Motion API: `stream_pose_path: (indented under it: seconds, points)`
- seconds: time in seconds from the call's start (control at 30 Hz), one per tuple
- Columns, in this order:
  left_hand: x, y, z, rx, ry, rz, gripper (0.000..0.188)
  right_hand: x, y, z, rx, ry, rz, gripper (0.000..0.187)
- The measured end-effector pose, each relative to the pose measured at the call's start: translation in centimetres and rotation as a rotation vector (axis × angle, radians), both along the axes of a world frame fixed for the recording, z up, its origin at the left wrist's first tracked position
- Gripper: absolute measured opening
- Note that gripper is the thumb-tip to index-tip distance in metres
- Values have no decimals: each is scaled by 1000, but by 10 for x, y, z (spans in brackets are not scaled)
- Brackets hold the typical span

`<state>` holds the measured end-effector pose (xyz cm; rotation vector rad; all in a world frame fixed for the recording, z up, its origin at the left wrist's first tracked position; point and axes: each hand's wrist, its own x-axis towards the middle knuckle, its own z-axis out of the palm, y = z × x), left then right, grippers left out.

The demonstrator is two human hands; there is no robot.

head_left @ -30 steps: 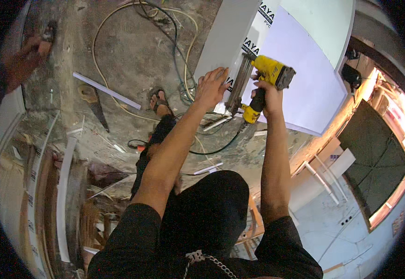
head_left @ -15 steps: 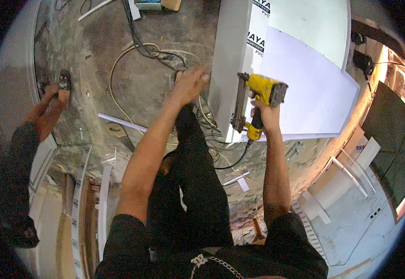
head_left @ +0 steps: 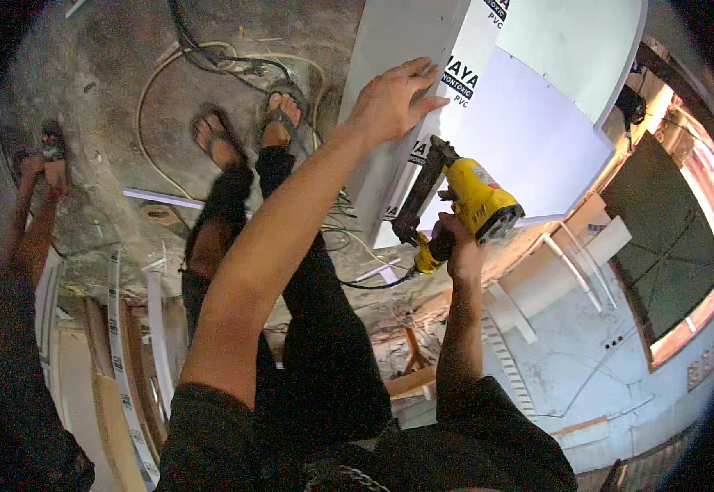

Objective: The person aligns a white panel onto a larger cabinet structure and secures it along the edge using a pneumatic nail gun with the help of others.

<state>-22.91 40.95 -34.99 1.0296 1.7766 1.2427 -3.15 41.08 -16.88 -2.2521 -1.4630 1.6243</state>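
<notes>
My left hand lies flat with spread fingers on the edge of a large white board that stands upright in front of me. My right hand grips the handle of a yellow and black nail gun, whose black magazine rests against the board's edge just below my left hand. A dark hose runs down from the tool's handle. My legs in dark trousers and my feet in sandals stand on the rough concrete floor beside the board.
Another person's legs stand at the left edge. Coiled cables and hoses lie on the floor. White trim strips lean at the lower left. A wooden stool and white offcuts lie to the right.
The view has swung closer to the board. My left hand has shifted right onto the board's edge above the nail gun. My feet now show on the floor.
</notes>
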Motion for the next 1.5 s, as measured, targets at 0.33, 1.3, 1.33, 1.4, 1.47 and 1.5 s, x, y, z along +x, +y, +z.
stream_pose_path:
  seconds: [0.33, 1.3, 1.33, 1.4, 1.47, 1.5]
  points:
    - [17, -16, -4, -65, -153, 11, 56, -31, 18, -8, 24, 151, -28, 39]
    - [16, 2, -35, 103, 68, 250, 27, -53, 26, -1, -25, 187, 39, 45]
    - [15, 2, -34, 104, 65, 254, 27, -54, 27, 0, -23, 185, 43, 45]
    - [13, 2, -33, 98, 62, 237, 28, -57, 27, 0, -8, 156, 23, 45]
    - [12, 2, -33, 101, 57, 236, 28, -56, 27, 0, -18, 167, 17, 44]
    - [11, 1, -33, 104, 51, 231, 29, -55, 27, -1, -27, 179, 8, 44]
